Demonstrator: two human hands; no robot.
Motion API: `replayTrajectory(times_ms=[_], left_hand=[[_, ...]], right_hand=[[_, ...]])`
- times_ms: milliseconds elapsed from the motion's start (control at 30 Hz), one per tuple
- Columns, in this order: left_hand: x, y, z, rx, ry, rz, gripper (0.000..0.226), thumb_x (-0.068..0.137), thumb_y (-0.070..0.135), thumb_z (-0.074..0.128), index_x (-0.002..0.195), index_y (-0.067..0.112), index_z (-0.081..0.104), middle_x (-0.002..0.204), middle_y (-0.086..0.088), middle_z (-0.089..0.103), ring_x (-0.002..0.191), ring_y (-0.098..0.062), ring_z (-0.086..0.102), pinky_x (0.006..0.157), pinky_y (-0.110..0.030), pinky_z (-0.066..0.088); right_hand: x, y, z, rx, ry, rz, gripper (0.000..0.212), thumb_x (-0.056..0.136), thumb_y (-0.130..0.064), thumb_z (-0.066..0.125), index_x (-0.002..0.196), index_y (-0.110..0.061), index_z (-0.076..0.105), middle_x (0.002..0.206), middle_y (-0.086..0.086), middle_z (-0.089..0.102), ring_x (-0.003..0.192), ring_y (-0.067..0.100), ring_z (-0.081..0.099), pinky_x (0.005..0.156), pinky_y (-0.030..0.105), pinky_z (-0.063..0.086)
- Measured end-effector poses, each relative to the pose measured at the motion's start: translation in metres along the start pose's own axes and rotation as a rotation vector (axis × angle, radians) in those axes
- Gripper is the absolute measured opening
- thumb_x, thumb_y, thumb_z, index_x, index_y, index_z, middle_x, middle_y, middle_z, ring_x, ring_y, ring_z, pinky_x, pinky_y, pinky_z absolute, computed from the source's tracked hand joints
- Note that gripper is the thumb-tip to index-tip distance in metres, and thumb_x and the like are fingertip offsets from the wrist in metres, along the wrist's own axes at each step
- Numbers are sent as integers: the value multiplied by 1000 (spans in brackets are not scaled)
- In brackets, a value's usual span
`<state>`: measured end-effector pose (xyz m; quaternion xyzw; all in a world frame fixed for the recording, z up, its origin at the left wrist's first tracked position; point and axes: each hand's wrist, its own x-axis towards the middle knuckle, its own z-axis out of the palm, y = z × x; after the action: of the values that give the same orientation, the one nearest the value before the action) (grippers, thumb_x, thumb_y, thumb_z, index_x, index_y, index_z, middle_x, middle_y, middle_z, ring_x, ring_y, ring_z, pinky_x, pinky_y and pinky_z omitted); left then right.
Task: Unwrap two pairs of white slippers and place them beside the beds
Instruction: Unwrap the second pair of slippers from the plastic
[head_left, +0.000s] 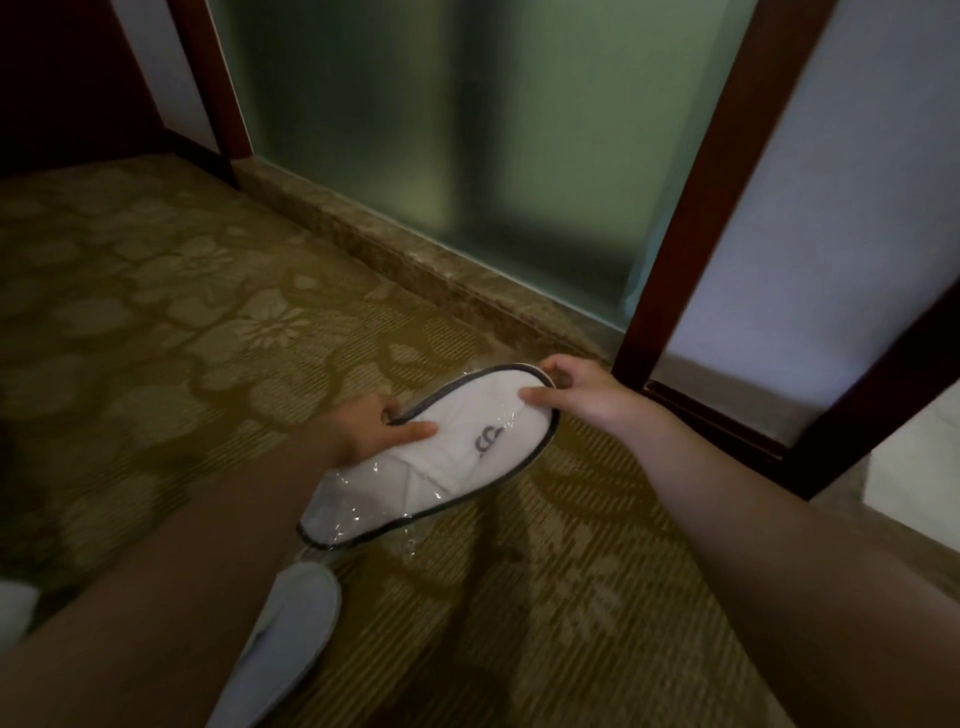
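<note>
A pair of white slippers (441, 452) with dark grey edging and a grey logo sits flat inside a clear plastic wrapper, held above the carpet. My left hand (371, 428) grips the pack's left edge, thumb on top. My right hand (576, 392) pinches the wrapper at the pack's far rounded end. Another white slipper (291, 629) shows below my left forearm near the floor; its lower part is cut off by the frame, and I cannot tell if it is worn.
Olive carpet (197, 322) with a flower pattern covers the floor. A stone sill (415, 270) runs under a frosted glass panel (457, 135). A dark wooden door frame (691, 208) stands to the right, with pale tile (914, 499) beyond it.
</note>
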<state>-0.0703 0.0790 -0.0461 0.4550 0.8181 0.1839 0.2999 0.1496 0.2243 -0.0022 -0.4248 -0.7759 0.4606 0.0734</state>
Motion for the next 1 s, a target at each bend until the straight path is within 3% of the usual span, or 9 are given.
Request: replayTrajectory(times_ms=[100, 200, 300, 500, 600, 700, 767, 900, 1000], left_hand=[[4, 2, 2, -21, 32, -35, 69, 68, 73, 56, 105, 16, 58, 105, -5, 61, 96, -23, 58, 86, -37, 48], [6, 8, 7, -13, 87, -27, 69, 71, 70, 56, 114, 15, 53, 113, -10, 61, 95, -22, 57, 81, -34, 46], [10, 8, 11, 2, 172, -44, 89, 69, 73, 56, 134, 15, 40, 137, -12, 50, 120, -29, 51, 98, -40, 43], [11, -5, 10, -68, 176, -147, 129, 45, 90, 49, 149, 21, 16, 158, -8, 21, 143, -33, 26, 114, -56, 22], [9, -8, 12, -167, 175, -157, 120, 59, 72, 65, 150, 17, 12, 159, -10, 17, 144, -33, 23, 115, -53, 24], [10, -6, 14, -177, 165, -160, 105, 69, 59, 69, 149, 13, 20, 156, -13, 25, 140, -33, 30, 113, -48, 30], [10, -4, 12, -149, 134, -125, 88, 69, 58, 70, 138, 12, 41, 145, -14, 43, 130, -32, 44, 106, -43, 39], [4, 8, 16, -202, -20, -27, 40, 75, 40, 73, 99, 10, 65, 95, -5, 64, 88, -18, 61, 68, -22, 47], [1, 12, 17, -187, -83, 3, 39, 75, 38, 73, 94, 5, 66, 80, -4, 64, 69, -11, 58, 56, -18, 42]], right_hand=[[2, -3, 0, 84, 63, 22, 35, 87, -38, 60, 113, -15, 65, 108, 2, 66, 100, 18, 60, 82, 28, 41], [2, 2, -2, 261, 180, 58, 26, 91, -34, 56, 109, -16, 64, 97, 1, 64, 92, 18, 60, 80, 28, 42], [3, 15, -8, 439, 330, 124, 36, 90, -33, 56, 119, -13, 61, 113, 8, 62, 106, 26, 58, 96, 38, 46], [-6, 43, -29, 796, 479, 243, 46, 91, -31, 57, 133, -12, 49, 124, 15, 58, 108, 33, 60, 92, 46, 52], [-11, 55, -37, 847, 536, 267, 38, 93, -28, 55, 127, -12, 50, 113, 13, 58, 101, 30, 60, 95, 45, 50], [-15, 62, -41, 861, 565, 280, 28, 91, -28, 57, 114, -13, 54, 101, 12, 61, 86, 27, 60, 95, 45, 49], [-15, 67, -42, 875, 576, 292, 34, 89, -28, 59, 117, -8, 56, 106, 15, 62, 92, 30, 61, 99, 48, 47], [-15, 71, -45, 895, 575, 299, 31, 86, -29, 62, 112, -13, 58, 120, 18, 62, 109, 35, 60, 101, 50, 45], [-13, 77, -49, 929, 593, 291, 39, 82, -31, 65, 114, -8, 58, 121, 18, 63, 110, 35, 60, 101, 50, 45]])
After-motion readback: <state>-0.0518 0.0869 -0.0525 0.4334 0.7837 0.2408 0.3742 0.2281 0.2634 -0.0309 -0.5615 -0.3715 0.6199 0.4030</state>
